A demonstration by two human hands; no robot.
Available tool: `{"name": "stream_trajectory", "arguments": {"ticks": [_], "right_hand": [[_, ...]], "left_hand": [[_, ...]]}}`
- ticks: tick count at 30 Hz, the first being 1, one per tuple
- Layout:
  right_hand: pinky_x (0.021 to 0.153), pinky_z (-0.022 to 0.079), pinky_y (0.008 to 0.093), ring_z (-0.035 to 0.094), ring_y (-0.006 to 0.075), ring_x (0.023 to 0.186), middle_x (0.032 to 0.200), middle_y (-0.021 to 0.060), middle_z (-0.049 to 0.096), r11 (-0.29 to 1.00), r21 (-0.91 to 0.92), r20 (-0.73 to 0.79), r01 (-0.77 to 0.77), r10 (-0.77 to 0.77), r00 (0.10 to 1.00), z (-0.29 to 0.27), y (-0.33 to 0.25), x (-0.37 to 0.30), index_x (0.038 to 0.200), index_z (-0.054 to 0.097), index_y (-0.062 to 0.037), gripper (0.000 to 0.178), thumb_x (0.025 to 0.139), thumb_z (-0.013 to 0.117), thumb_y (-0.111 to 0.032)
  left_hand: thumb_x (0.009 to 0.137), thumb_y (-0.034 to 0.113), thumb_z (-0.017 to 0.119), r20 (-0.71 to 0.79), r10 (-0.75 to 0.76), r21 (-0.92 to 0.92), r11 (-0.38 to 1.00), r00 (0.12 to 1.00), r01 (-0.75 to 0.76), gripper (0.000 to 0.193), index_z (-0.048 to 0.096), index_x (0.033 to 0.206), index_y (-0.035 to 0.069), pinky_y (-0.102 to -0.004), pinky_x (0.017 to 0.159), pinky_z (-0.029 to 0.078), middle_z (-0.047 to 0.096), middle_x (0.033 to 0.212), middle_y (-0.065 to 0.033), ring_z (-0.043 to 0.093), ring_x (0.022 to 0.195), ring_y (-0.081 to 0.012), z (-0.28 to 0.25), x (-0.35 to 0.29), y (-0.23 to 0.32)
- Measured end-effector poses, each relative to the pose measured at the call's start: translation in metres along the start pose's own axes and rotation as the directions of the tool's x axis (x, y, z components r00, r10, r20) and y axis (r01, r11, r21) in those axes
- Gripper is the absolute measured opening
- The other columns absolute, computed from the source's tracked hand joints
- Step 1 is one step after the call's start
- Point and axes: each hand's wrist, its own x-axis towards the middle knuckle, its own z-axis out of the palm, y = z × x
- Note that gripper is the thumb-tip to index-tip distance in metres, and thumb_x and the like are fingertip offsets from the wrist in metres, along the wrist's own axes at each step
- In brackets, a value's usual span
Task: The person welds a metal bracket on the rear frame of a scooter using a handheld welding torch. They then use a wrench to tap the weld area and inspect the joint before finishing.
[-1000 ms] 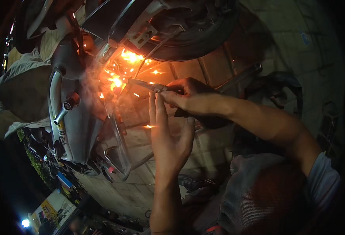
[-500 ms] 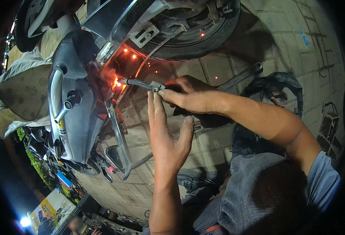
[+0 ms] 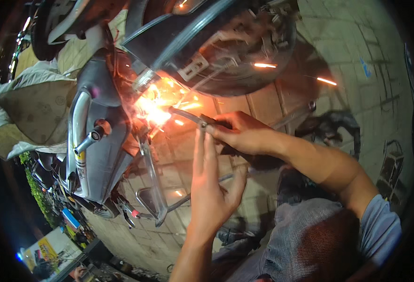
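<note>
My right hand (image 3: pixel 247 135) is closed around a welding torch (image 3: pixel 185 114), whose curved neck points left into a bright burst of sparks. The glow hides the torch tip and the metal it meets. My left hand (image 3: pixel 210 195) is held flat with its fingers stretched out and thumb apart; the fingertips reach the torch neck just ahead of my right hand. The sparks fly from the underside of a scooter, between its grey body panel (image 3: pixel 106 131) and its wheel (image 3: pixel 244 87). A metal stand (image 3: pixel 151 181) extends below the glow.
A pale cloth cover (image 3: pixel 38 105) hangs at the left by the scooter. A long metal bar (image 3: pixel 294 115) lies on the paving (image 3: pixel 329 61) beyond my right forearm. A dark crumpled thing (image 3: pixel 334 124) is at the right. Tools and a person's hand show at the lower left.
The small glow and smoke have grown into a bright arc throwing sparks. The whole view has shifted, with scooter and hands now slightly lower and to the right. Both hands keep their hold and shape.
</note>
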Motion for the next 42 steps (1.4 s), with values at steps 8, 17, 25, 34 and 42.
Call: {"name": "stream_trajectory", "arguments": {"ticks": [8,17,25,34,42], "right_hand": [[0.077,0.046,0.0353,0.059,0.0227,0.084,0.088,0.0114,0.064,0.987,-0.134,-0.011,-0.087,0.086,0.996,-0.020,-0.035,-0.013,0.109,0.063,-0.0033,0.045,0.094,0.053,-0.044],[0.088,0.044,0.0337,0.057,0.0229,0.096,0.105,0.0133,0.063,0.975,-0.221,0.122,-0.019,0.047,0.991,-0.052,-0.057,0.001,0.121,0.058,-0.0031,0.041,0.098,0.053,-0.037],[0.099,0.040,0.0369,0.054,0.0335,0.117,0.124,0.0239,0.057,0.878,-0.469,0.189,-0.099,0.209,0.959,-0.056,-0.091,0.013,0.130,0.053,-0.0033,0.060,0.097,0.047,-0.053],[0.084,0.047,0.0370,0.061,0.0228,0.090,0.095,0.0187,0.066,0.855,-0.518,0.198,0.013,0.105,0.974,-0.040,-0.123,0.005,0.117,0.059,0.0028,0.051,0.096,0.054,-0.044],[0.082,0.049,0.0393,0.065,0.0302,0.087,0.092,0.0215,0.067,0.780,-0.619,0.205,0.087,0.054,0.977,-0.026,-0.125,-0.019,0.120,0.060,0.0009,0.045,0.087,0.063,-0.030]], "left_hand": [[0.068,0.008,0.075,0.210,0.250,0.376,0.872,0.945,-0.314,0.050,0.063,0.115,0.000,-0.0404,0.084,0.052,0.066,0.105,-0.0142,0.062,0.098,-0.0334,-0.104,-0.009,0.008],[0.066,0.019,0.074,0.135,0.291,0.204,0.927,0.947,-0.314,0.046,0.067,0.109,0.004,-0.0363,0.078,0.052,0.067,0.101,-0.0078,0.064,0.090,-0.0256,-0.114,-0.016,-0.013],[0.072,0.020,0.073,0.059,0.348,0.258,0.900,0.935,-0.351,0.039,0.067,0.108,0.006,-0.0375,0.079,0.052,0.065,0.100,-0.0070,0.062,0.092,-0.0250,-0.105,-0.024,-0.018],[0.064,0.015,0.074,0.102,0.408,0.258,0.870,0.907,-0.420,0.040,0.067,0.102,0.004,-0.0348,0.075,0.052,0.066,0.096,-0.0065,0.062,0.087,-0.0242,-0.102,-0.024,-0.024],[0.070,0.019,0.075,0.144,0.484,0.167,0.848,0.863,-0.503,0.042,0.064,0.107,0.005,-0.0382,0.081,0.052,0.065,0.100,-0.0092,0.061,0.093,-0.0288,-0.102,-0.024,-0.031]]}}
